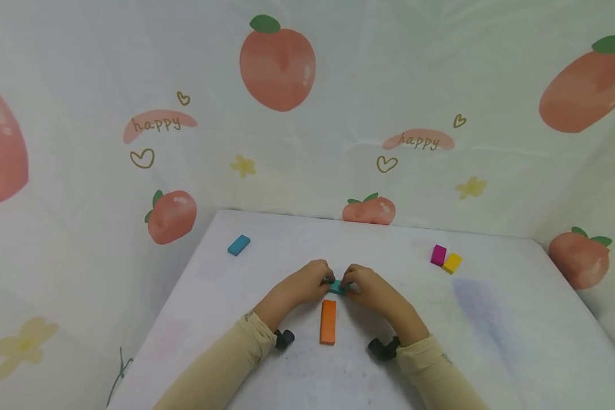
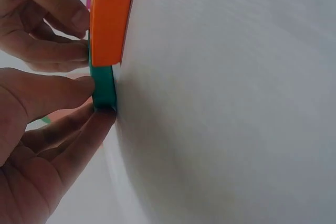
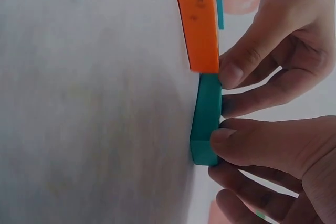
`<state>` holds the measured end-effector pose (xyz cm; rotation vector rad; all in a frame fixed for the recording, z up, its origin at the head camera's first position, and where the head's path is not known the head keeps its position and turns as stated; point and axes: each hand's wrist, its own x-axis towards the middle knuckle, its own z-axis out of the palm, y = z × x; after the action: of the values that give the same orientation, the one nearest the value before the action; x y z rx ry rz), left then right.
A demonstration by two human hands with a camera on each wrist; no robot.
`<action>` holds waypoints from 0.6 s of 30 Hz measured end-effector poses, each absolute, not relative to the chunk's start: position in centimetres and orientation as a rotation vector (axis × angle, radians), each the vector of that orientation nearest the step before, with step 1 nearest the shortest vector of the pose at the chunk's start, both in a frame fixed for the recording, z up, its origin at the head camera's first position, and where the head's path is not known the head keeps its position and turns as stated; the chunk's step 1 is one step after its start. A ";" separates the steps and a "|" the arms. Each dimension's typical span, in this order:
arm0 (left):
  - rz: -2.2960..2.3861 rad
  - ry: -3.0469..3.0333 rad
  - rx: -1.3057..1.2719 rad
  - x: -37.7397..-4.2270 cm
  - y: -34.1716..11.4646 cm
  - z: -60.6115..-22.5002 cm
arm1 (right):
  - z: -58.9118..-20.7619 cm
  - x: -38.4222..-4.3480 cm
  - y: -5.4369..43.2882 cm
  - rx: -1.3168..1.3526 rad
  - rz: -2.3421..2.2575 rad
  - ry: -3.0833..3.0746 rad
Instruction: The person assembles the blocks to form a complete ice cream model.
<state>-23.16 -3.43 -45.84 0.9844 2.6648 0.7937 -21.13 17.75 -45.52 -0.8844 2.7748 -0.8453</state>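
A teal block [image 1: 336, 287] lies crosswise on the table just beyond the far end of an orange block [image 1: 328, 322]. The left hand [image 1: 306, 283] pinches the teal block's left end between thumb and fingers. At its right end, the right hand [image 1: 369, 287] holds it the same way, with the thumb on the near side in the right wrist view. The orange block, long and flat, points toward the person between the two forearms, untouched by either hand. In the left wrist view it overlaps part of the teal block [image 2: 104, 87].
A blue block [image 1: 238, 245] lies at the table's far left. Toward the far right, a magenta block [image 1: 438, 255] and a yellow block [image 1: 452, 263] sit side by side. Behind the white table [image 1: 492, 353] hangs a cloth [image 1: 307, 148] printed with peaches.
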 end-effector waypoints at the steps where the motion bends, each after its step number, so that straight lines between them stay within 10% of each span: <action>1: 0.791 2.665 0.975 -23.0 -3.6 -45.8 | -45.5 -21.1 17.6 -0.903 -0.845 2.771; 18: 0.804 2.670 0.942 -20.7 -5.1 -45.5 | -45.3 -20.3 16.5 -1.020 -0.809 2.710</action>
<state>-20.70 -5.12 -45.46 0.9417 2.6705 0.8038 -20.26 16.46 -45.30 -1.0199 2.7101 -0.8090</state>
